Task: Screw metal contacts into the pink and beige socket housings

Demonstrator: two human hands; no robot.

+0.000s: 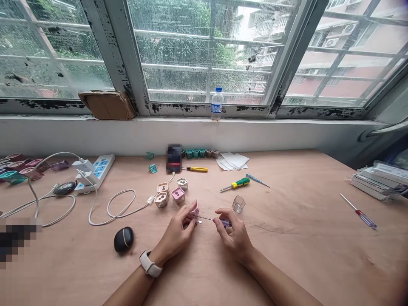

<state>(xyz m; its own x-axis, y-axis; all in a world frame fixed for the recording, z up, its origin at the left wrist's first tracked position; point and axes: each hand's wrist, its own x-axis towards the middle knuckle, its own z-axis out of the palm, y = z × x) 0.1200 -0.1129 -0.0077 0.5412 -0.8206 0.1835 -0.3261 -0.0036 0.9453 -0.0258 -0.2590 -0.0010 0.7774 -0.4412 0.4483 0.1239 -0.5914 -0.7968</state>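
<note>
Left grip [179,231], nearly closed, pinches a pink box [196,209]; right grip [236,239], loosely curled, holds a screwdriver [226,222] pointing at it.

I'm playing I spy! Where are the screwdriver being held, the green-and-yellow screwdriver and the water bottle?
Held screwdriver [226,223], head view: on its handle.
Green-and-yellow screwdriver [240,183], head view: on its handle.
Water bottle [216,108], head view: on its label.

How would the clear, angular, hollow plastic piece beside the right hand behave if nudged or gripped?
The clear plastic piece is probably light for its size: its walls look thin and see-through. Its flat facets suggest it would slide or tip rather than roll freely. Its angular edges hint at stiffness, so a hard squeeze might crack it.
</note>
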